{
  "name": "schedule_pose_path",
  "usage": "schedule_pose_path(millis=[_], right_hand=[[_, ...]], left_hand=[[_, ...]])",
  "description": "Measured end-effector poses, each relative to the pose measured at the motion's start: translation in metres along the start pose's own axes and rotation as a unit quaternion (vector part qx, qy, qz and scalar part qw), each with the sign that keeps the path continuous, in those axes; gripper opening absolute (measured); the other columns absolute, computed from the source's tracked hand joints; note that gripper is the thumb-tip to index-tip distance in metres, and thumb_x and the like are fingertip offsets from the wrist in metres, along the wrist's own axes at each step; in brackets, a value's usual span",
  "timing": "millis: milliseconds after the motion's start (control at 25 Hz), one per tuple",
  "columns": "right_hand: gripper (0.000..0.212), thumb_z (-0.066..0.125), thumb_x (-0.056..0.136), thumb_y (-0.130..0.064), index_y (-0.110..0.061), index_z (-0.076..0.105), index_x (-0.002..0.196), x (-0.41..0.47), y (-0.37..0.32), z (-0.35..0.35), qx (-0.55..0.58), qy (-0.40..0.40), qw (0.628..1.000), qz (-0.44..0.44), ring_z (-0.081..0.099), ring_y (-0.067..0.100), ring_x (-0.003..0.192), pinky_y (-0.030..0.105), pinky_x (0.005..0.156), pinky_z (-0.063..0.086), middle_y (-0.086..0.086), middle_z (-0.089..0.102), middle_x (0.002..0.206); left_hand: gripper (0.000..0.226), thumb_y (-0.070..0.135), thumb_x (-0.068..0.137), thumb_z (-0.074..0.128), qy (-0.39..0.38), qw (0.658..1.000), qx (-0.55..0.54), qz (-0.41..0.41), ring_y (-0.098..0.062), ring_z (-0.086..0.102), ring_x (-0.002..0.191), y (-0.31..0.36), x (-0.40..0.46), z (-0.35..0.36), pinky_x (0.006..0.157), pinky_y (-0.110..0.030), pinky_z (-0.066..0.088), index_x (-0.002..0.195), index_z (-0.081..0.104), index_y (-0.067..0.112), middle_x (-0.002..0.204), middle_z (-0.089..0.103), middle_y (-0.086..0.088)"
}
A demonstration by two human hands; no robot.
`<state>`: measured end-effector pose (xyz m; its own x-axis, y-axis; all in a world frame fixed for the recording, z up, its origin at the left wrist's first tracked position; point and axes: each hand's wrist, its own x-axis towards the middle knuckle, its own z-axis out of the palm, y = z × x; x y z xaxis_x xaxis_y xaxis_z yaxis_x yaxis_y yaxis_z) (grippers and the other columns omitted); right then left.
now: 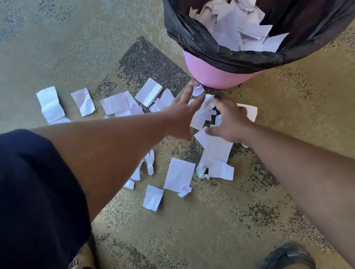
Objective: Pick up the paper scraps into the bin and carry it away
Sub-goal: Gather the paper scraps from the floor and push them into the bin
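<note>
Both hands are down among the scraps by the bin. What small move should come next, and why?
Probably close both hands together around the scraps between them. The left hand has straight fingers, the right hand is curved over the pile, and the bin stands just beyond.

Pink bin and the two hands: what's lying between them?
In the head view, only a small paper scrap and a strip of carpet lie between the pink bin and the left hand and right hand.
</note>
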<state>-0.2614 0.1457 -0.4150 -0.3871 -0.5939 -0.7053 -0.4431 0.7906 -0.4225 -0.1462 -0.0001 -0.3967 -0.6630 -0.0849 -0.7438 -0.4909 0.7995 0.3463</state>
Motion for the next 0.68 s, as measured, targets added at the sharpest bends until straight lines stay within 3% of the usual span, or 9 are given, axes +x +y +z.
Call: schedule_pose_path(millis=[160, 280, 320, 400, 480, 560, 600, 680], right_hand=[[0.054, 0.072, 0.092, -0.021, -0.014, 0.05, 0.141, -0.01, 0.004, 0.017, -0.156, -0.037, 0.985, -0.059, 0.03, 0.041, 0.133, 0.046, 0.105, 0.039, 0.006, 0.023, 0.157], [0.022, 0.052, 0.09, 0.008, -0.006, 0.058, 0.105, -0.021, 0.021, 0.025, -0.149, 0.009, 0.984, -0.1, 0.046, 0.037, 0.11, 0.047, 0.081, 0.046, 0.013, 0.044, 0.123], [0.018, 0.049, 0.088, 0.011, -0.005, 0.055, 0.093, -0.026, 0.027, 0.028, -0.136, 0.021, 0.985, -0.108, 0.05, 0.036, 0.1, 0.043, 0.071, 0.042, 0.013, 0.047, 0.109], [0.013, 0.051, 0.088, 0.008, -0.004, 0.056, 0.089, -0.033, 0.032, 0.027, -0.103, 0.062, 0.987, -0.108, 0.053, 0.035, 0.093, 0.038, 0.065, 0.036, 0.012, 0.051, 0.101], [0.017, 0.054, 0.087, 0.006, -0.004, 0.063, 0.099, -0.029, 0.039, 0.016, -0.103, 0.13, 0.982, -0.092, 0.052, 0.035, 0.103, 0.037, 0.072, 0.04, 0.011, 0.055, 0.111], [0.026, 0.057, 0.087, 0.005, -0.008, 0.065, 0.109, -0.017, 0.049, -0.001, -0.124, 0.161, 0.978, -0.039, 0.043, 0.039, 0.128, 0.041, 0.088, 0.047, 0.011, 0.049, 0.144], [0.029, 0.059, 0.088, 0.003, -0.012, 0.066, 0.113, -0.012, 0.055, -0.008, -0.132, 0.143, 0.981, -0.003, 0.034, 0.039, 0.14, 0.044, 0.098, 0.047, 0.01, 0.038, 0.157], [0.029, 0.061, 0.092, -0.004, -0.017, 0.068, 0.117, -0.009, 0.062, -0.015, -0.158, 0.067, 0.985, 0.027, 0.025, 0.04, 0.148, 0.047, 0.111, 0.042, 0.009, 0.026, 0.165]], left_hand=[[0.119, 0.031, 0.078, 0.087, -0.019, 0.998, 0.049, -0.02, -0.05, 0.017, 0.152, 0.004, 0.013, -0.011, 0.11, -0.053, 0.045, 0.163, 0.004, 0.038, 0.164, -0.035, -0.007], [0.09, 0.03, 0.088, 0.078, 0.0, 0.994, 0.106, -0.012, -0.046, 0.017, 0.149, 0.006, 0.015, 0.0, 0.102, -0.051, 0.05, 0.16, 0.025, 0.038, 0.171, -0.01, -0.003], [0.082, 0.024, 0.09, 0.075, 0.022, 0.993, 0.113, -0.01, -0.043, 0.019, 0.147, 0.006, 0.015, 0.008, 0.098, -0.051, 0.052, 0.158, 0.031, 0.038, 0.17, 0.001, -0.001], [0.067, 0.011, 0.094, 0.067, 0.072, 0.989, 0.13, -0.004, -0.037, 0.029, 0.142, 0.005, 0.011, 0.024, 0.092, -0.048, 0.056, 0.151, 0.043, 0.036, 0.164, 0.021, 0.0], [0.053, 0.006, 0.096, 0.058, 0.1, 0.985, 0.142, 0.011, -0.034, 0.039, 0.132, 0.005, 0.008, 0.037, 0.093, -0.045, 0.057, 0.144, 0.054, 0.029, 0.152, 0.038, -0.002], [0.048, 0.0, 0.095, 0.055, 0.119, 0.983, 0.136, 0.019, -0.033, 0.045, 0.123, 0.005, 0.004, 0.044, 0.092, -0.041, 0.056, 0.137, 0.061, 0.023, 0.14, 0.045, -0.005], [0.047, -0.003, 0.093, 0.056, 0.128, 0.984, 0.126, 0.018, -0.032, 0.046, 0.121, 0.006, 0.003, 0.044, 0.089, -0.039, 0.056, 0.133, 0.063, 0.021, 0.14, 0.043, -0.007], [0.047, -0.008, 0.09, 0.06, 0.146, 0.986, 0.084, 0.003, -0.031, 0.045, 0.123, 0.007, 0.004, 0.041, 0.083, -0.04, 0.058, 0.124, 0.069, 0.023, 0.157, 0.022, -0.006]])
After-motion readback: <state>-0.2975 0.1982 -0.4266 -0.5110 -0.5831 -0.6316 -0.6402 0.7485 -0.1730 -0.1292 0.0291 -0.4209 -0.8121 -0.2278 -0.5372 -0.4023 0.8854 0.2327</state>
